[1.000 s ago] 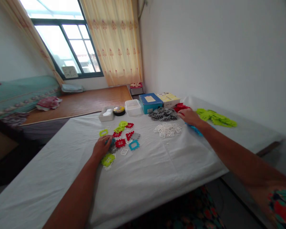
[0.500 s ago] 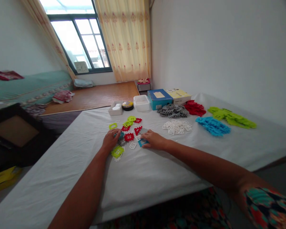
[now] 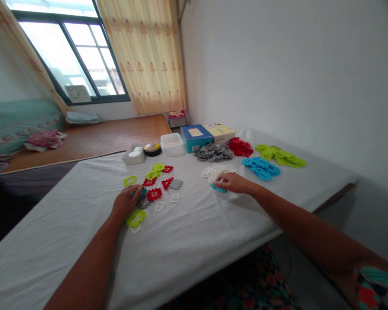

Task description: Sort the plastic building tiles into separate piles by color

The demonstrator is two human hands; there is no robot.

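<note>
My left hand (image 3: 125, 202) rests palm down on a scatter of mixed flat plastic pieces (image 3: 155, 181) in red, green, grey and white; its fingers are curled over a blue and grey piece. My right hand (image 3: 232, 183) is closed on a blue piece (image 3: 217, 188), just in front of the white pile (image 3: 217, 170) and to the left of the blue pile (image 3: 261, 167). Sorted piles lie beyond: grey (image 3: 213, 152), red (image 3: 240, 147) and green (image 3: 280, 156).
All of it lies on a table under a white cloth (image 3: 187, 232). At the back stand a blue box (image 3: 197, 137), a yellow box (image 3: 220, 131), a clear tub (image 3: 172, 144), a round tin (image 3: 152, 148) and a grey tray (image 3: 134, 154). A wall runs along the right.
My right hand came from the far piles to the mixed scatter, took a blue piece there and has carried it right toward the blue pile. My left hand has stayed on the scatter.
</note>
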